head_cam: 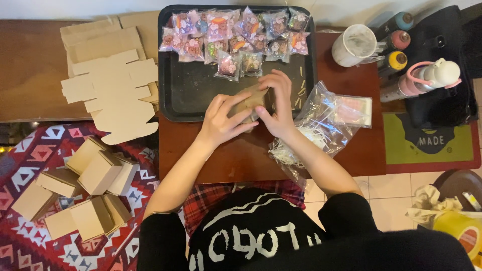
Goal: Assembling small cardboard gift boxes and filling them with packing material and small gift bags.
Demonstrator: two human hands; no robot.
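Both hands meet over the front edge of a black tray (196,93) on a small brown table (236,155). My left hand (221,120) and my right hand (278,105) hold a small brown cardboard box (252,100) between them, fingers pressed on its flaps. Several small clear packets of decorated cookies (236,35) lie along the tray's far side. A few thin paper strips (301,93) lie at the tray's right edge.
Flat unfolded box blanks (113,90) are stacked left of the tray. Several folded brown boxes (83,193) sit on a patterned rug at lower left. A clear bag of shredded paper (321,128) lies right of my hands. A white cup (354,45) and bottles (401,50) stand at the back right.
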